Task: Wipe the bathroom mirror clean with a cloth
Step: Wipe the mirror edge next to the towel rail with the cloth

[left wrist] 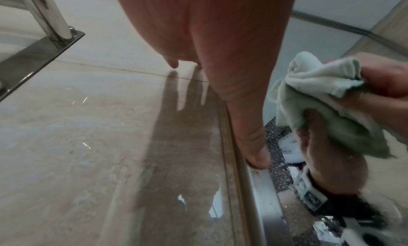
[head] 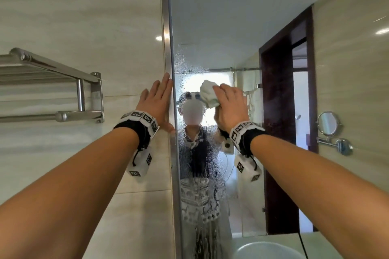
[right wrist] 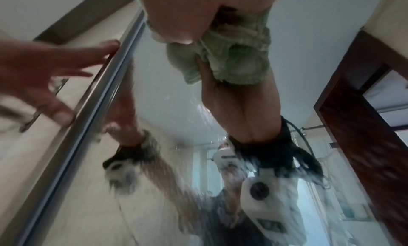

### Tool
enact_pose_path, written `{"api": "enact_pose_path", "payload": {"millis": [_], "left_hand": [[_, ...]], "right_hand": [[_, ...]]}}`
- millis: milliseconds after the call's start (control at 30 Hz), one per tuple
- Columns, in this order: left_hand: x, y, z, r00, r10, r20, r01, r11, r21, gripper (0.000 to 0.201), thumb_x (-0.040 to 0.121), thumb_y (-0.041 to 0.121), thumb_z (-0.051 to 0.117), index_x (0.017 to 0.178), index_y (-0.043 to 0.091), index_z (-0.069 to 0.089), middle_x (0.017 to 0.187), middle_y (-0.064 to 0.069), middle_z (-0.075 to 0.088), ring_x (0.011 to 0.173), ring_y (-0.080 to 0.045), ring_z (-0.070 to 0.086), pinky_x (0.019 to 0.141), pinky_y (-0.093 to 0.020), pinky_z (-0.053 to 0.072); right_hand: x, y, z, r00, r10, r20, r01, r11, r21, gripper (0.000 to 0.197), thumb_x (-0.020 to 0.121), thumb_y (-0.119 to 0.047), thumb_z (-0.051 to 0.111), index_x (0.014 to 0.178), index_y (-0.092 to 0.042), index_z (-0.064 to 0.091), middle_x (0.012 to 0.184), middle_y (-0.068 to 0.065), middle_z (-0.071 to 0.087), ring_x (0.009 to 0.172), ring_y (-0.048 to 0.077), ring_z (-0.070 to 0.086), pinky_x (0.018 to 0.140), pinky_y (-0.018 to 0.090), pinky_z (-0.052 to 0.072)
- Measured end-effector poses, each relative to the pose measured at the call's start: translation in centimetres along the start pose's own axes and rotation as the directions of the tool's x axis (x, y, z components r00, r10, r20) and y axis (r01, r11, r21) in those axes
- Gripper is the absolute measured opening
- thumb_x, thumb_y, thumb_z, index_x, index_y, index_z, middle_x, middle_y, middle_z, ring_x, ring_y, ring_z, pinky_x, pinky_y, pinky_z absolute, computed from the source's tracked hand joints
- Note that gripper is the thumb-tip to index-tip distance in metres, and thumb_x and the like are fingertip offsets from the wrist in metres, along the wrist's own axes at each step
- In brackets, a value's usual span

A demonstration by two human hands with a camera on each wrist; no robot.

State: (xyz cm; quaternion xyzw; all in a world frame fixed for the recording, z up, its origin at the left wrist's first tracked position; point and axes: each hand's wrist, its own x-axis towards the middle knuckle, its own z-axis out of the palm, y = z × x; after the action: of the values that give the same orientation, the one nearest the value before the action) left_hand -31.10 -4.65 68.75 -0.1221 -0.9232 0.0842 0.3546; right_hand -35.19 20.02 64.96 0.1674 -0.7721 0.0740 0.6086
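Observation:
The bathroom mirror point(head: 231, 27) carries a band of water droplets near its left edge, by the steel frame point(head: 168, 48). My right hand point(head: 229, 105) grips a bunched pale-green cloth point(head: 208, 92) and presses it against the glass at head height. In the right wrist view the cloth point(right wrist: 253, 37) bulges under the right hand point(right wrist: 181, 14), doubled by its reflection. My left hand point(head: 157, 101) lies flat and open on the tiled wall beside the frame, its thumb touching the frame. The left wrist view shows the left hand point(left wrist: 209, 31), with the cloth point(left wrist: 320, 99) to its right.
A steel towel rack point(head: 52, 82) juts from the beige tile wall point(head: 84, 17) left of my left arm. A white basin point(head: 267, 250) sits below the mirror. The glass reflects a dark wooden door frame point(head: 277, 132) and a round swing-arm mirror point(head: 327, 123).

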Motion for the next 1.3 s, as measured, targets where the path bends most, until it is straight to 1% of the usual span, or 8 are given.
{"api": "enact_pose_path", "payload": {"millis": [233,400,500,567,667,867,1100,1300], "left_hand": [[-0.3,0.9,-0.7,0.998,-0.040,0.039,0.039,0.999,0.007,0.158,0.054,0.053,0.091,0.152,0.012,-0.026,0.156,0.001,-0.039,0.152,-0.028,-0.008,0.121,-0.053,0.013],[-0.3,0.6,-0.5,0.998,-0.046,0.049,0.046,0.999,-0.008,0.160,0.052,0.055,0.091,0.152,0.016,-0.028,0.155,0.006,-0.041,0.152,-0.025,-0.009,0.121,-0.055,0.014],[-0.1,0.7,-0.3,0.998,-0.053,0.041,0.053,0.999,-0.005,0.161,0.052,0.055,0.091,0.151,0.016,-0.029,0.155,0.006,-0.041,0.152,-0.026,-0.008,0.120,-0.057,0.015],[-0.1,0.7,-0.3,0.998,-0.057,0.038,0.057,0.998,-0.001,0.160,0.052,0.055,0.091,0.151,0.016,-0.029,0.155,0.005,-0.040,0.152,-0.026,-0.007,0.120,-0.058,0.015],[-0.2,0.6,-0.4,0.997,-0.059,0.041,0.059,0.998,0.003,0.159,0.053,0.056,0.090,0.152,0.016,-0.028,0.156,0.005,-0.039,0.152,-0.027,-0.007,0.119,-0.059,0.014],[0.1,0.5,0.0,0.998,-0.057,0.035,0.058,0.998,-0.004,0.159,0.052,0.058,0.090,0.152,0.018,-0.028,0.156,0.007,-0.039,0.152,-0.026,-0.006,0.117,-0.063,0.015],[-0.2,0.4,-0.1,0.998,-0.050,0.038,0.050,0.999,0.000,0.163,0.047,0.065,0.088,0.152,0.020,-0.028,0.156,0.009,-0.038,0.152,-0.026,-0.004,0.114,-0.068,0.017],[-0.2,-0.2,-0.1,0.999,-0.035,0.031,0.035,0.999,0.017,0.161,0.047,0.069,0.085,0.152,0.022,-0.028,0.157,0.010,-0.036,0.152,-0.024,-0.004,0.112,-0.068,0.019]], "right_hand": [[-3.5,1.0,-1.7,0.938,-0.219,0.270,0.245,0.967,-0.066,0.068,0.072,-0.004,0.070,0.135,-0.016,0.049,0.137,0.006,0.052,0.117,0.033,0.047,0.095,0.052,0.046],[-1.1,0.8,-4.4,0.844,-0.297,0.447,0.361,0.930,-0.065,0.046,0.090,-0.022,0.049,0.135,-0.017,0.041,0.133,0.004,0.047,0.112,0.021,0.048,0.085,0.038,0.053],[1.0,0.4,-5.6,0.965,-0.117,0.236,0.128,0.991,-0.030,0.045,0.094,-0.031,0.037,0.136,-0.014,0.040,0.130,0.006,0.047,0.112,0.022,0.048,0.081,0.034,0.052],[3.1,0.7,-5.8,0.998,0.058,0.030,-0.058,0.998,0.016,0.043,0.095,-0.024,0.044,0.136,-0.012,0.042,0.131,0.009,0.047,0.116,0.025,0.046,0.084,0.032,0.046],[7.0,0.8,-5.3,0.968,0.224,-0.116,-0.220,0.974,0.049,0.044,0.091,-0.015,0.049,0.135,-0.012,0.043,0.131,0.010,0.046,0.115,0.027,0.044,0.086,0.031,0.039],[11.9,-2.5,-4.2,0.908,0.417,-0.022,-0.412,0.903,0.121,0.044,0.092,-0.010,0.047,0.135,-0.009,0.038,0.134,0.010,0.039,0.117,0.028,0.039,0.098,0.033,0.037],[7.4,-3.8,-0.5,0.999,0.026,-0.020,-0.025,0.999,0.029,0.047,0.090,-0.015,0.048,0.137,-0.014,0.043,0.131,0.005,0.046,0.114,0.025,0.043,0.092,0.035,0.043],[1.4,-2.3,0.4,0.955,-0.255,0.151,0.260,0.966,-0.012,0.041,0.094,-0.030,0.053,0.133,-0.019,0.049,0.128,0.001,0.054,0.108,0.023,0.049,0.089,0.041,0.047]]}}
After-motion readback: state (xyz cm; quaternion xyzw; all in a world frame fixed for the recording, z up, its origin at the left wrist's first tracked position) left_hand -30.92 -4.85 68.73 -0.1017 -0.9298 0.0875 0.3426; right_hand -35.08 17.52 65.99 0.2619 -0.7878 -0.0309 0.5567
